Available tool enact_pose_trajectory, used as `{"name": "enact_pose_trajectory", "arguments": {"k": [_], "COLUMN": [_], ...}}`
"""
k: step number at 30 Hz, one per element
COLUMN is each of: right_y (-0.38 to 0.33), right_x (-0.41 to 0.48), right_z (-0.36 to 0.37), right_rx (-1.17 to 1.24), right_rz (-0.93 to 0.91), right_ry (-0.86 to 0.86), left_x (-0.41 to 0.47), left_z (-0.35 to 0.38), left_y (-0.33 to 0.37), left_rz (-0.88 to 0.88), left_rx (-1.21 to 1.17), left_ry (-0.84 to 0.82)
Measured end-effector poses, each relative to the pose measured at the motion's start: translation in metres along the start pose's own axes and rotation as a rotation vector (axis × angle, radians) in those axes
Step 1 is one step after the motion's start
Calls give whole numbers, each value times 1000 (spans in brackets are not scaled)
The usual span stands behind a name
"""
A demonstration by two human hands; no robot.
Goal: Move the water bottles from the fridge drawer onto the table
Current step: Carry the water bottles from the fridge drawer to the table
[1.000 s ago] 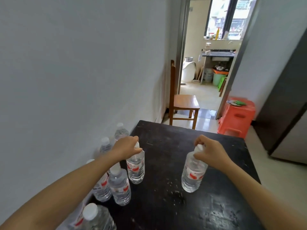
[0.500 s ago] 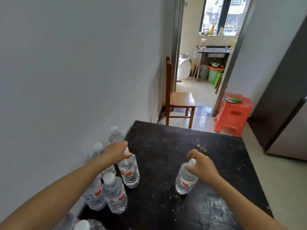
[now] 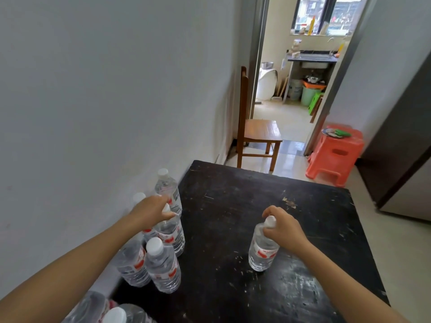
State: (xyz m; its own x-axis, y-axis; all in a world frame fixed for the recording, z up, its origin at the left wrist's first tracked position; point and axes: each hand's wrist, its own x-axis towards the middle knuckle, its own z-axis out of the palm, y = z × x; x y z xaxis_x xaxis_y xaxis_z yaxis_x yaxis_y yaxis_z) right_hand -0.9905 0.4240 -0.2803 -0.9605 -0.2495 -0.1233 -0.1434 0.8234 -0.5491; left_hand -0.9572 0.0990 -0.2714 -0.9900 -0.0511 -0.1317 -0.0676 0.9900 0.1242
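Our left forearm [image 3: 81,259] crosses the row of bottles [image 3: 162,269] at the left edge of the desk [image 3: 256,194]. It hides one cap there, and another bottle shows little more than its cap beyond the left hand [image 3: 151,212]. At the near left corner two more are cut off by the frame (one looks tipped over, though we cannot be sure). We count eight bottles in all: seven along the left edge by the wall [image 3: 93,113] and one alone. Where they show, the caps are white and the labels red.

The left hand pinches the cap of the left bottle [image 3: 172,236], which stands upright on the inner side of that row, close against its neighbours. The right hand [image 3: 283,228] is curled round the neck of the right bottle [image 3: 262,252], which stands upright near the middle of the desk, well apart from the row.

Bare scratched top lies between the two held bottles and runs out to the far and right edges. Beyond the far edge stand one chair [image 3: 258,134] and one stool [image 3: 335,155].
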Motion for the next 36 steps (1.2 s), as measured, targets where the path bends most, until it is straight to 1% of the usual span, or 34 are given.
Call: {"name": "enact_pose_trajectory", "arguments": {"k": [8, 14, 17, 21, 32, 36], "right_y": [0, -10, -25, -57, -136, -151], "right_x": [3, 7, 20, 49, 117, 130], "right_z": [4, -3, -3, 5, 53, 69], "right_rx": [-19, -51, -84, -144, -32, -37], "right_rz": [4, -20, -29, -116, -232, -236], "right_ry": [15, -44, -80, -173, -79, -104], "left_x": [4, 8, 4, 0, 7, 8], "left_z": [1, 3, 5, 6, 9, 8], "left_y": [4, 22, 25, 25, 16, 17], "left_rz": [44, 93, 91, 114, 95, 96], "left_rx": [-87, 15, 36, 62, -32, -87], "left_ry": [4, -43, -20, 2, -3, -23]}}
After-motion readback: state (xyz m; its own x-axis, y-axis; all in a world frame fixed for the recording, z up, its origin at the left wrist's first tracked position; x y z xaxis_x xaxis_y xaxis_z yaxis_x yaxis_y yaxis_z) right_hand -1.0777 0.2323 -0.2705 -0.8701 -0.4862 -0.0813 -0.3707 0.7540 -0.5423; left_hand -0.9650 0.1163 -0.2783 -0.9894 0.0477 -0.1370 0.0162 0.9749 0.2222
